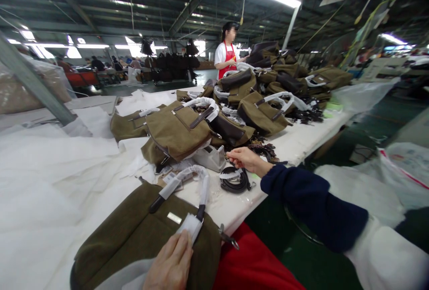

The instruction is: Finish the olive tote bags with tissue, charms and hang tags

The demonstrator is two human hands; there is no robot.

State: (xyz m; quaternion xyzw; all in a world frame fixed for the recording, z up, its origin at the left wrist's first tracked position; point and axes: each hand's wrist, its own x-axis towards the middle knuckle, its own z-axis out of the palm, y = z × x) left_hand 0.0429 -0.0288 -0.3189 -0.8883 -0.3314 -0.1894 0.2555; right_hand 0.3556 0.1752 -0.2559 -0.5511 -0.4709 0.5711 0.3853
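- Here in the head view, the olive fabric handbag (134, 227) lies flat on the near edge of the white worktable (295, 147), right in front of the person.
- Left hand (170, 258) is down on it, fingers bent over the white wrapping (191, 226) at the foot of the handle (205, 182); whether it grips or only presses, I can't tell.
- Right hand (244, 158) is out ahead, well apart from the left, thumb and fingers drawn together at the end of the tape dispenser (211, 158); anything between them is too small to make out.
- How does this bag handle? Light and soft-bodied, I'd judge, likely to sag if lifted by one side; the handle looks springier, and its wrapping probably slides under the fingers.
- Best hold, I'd say: the arch of the handle for lifting, a flat palm on the body for steadying.
- And the looks: deep olive cloth, dark handle tabs (157, 203), a small shiny metal plate (174, 217) between them, a metal clasp (229, 238) jutting out at the side.
- Just beyond, a coiled dark strap (234, 182) sits beside the dispenser.
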